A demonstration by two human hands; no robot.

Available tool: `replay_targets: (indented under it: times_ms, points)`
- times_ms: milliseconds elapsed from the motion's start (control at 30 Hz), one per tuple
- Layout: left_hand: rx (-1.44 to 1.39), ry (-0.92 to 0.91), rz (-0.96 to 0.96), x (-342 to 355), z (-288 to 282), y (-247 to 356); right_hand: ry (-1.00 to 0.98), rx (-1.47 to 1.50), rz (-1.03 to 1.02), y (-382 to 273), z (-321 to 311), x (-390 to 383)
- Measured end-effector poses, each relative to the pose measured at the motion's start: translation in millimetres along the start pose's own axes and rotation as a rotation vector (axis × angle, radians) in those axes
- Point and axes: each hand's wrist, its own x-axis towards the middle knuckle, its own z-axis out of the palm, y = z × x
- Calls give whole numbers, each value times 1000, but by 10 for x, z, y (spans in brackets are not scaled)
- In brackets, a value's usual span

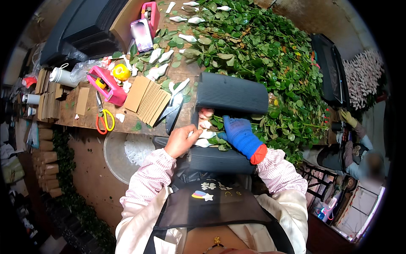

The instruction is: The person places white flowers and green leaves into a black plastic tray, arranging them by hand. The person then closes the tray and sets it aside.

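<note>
Between two ribbed black pads (231,95) lie pink rose heads (206,113), white-sleeved buds (203,142) and leafy stems. My bare left hand (182,139) is closed at the left end of this bundle, fingertips pinched against white material; exactly what they hold is hidden. My right hand (236,133), in a blue glove with red cuff, has its fingers closed over the rose stems just right of the heads. Left of the upper pad are an angled black tool (173,114) with white strips and stacked cardboard pieces (148,101).
Pink tape dispensers (114,94), scissors (105,120), a phone (141,36) and a white bottle (63,77) are on the wooden bench (76,114). Cut stems cover its right half. A bin (114,156) stands below. A co-worker (353,156) is at the far right.
</note>
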Motion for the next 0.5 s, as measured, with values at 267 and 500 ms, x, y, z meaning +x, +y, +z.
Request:
replay_targets:
  times_ms: [267,500]
  points:
    - [-478,484,101,-204,-438,-360,43,150,-41,113,-318,-257]
    - [109,-50,64,-230,-243,-127,7,197,-311,-133,-547,-468]
